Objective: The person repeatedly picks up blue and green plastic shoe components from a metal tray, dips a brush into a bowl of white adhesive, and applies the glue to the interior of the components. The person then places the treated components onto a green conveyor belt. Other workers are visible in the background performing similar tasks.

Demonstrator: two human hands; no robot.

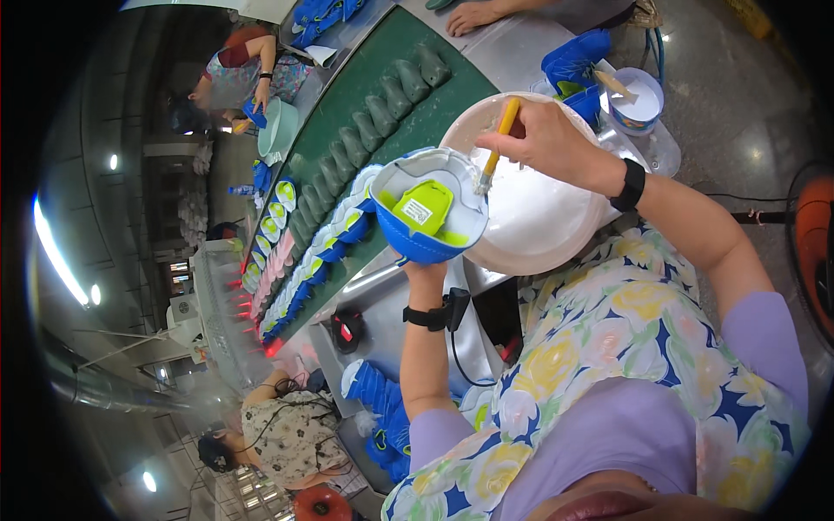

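My left hand (419, 263) cups the blue shoe upper (427, 219) from beneath, fingers wrapped under its toe. The upper appears light and pliable, best supported underneath. At one o'clock, my right hand (543, 135) pinches a yellow-handled brush (497, 148), bristles touching the upper's white rim. Beyond lies the basin of white glue (532, 213); at eleven o'clock, the green conveyor (365, 87) carries more shoes.

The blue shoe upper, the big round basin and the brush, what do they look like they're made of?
The blue shoe upper in the left hand looks like matte fabric or synthetic, with a white bottom and a green insert. The big round pale basin looks like smooth plastic, holding white liquid, probably glue. The brush in the right hand has a glossy yellow handle, likely plastic.
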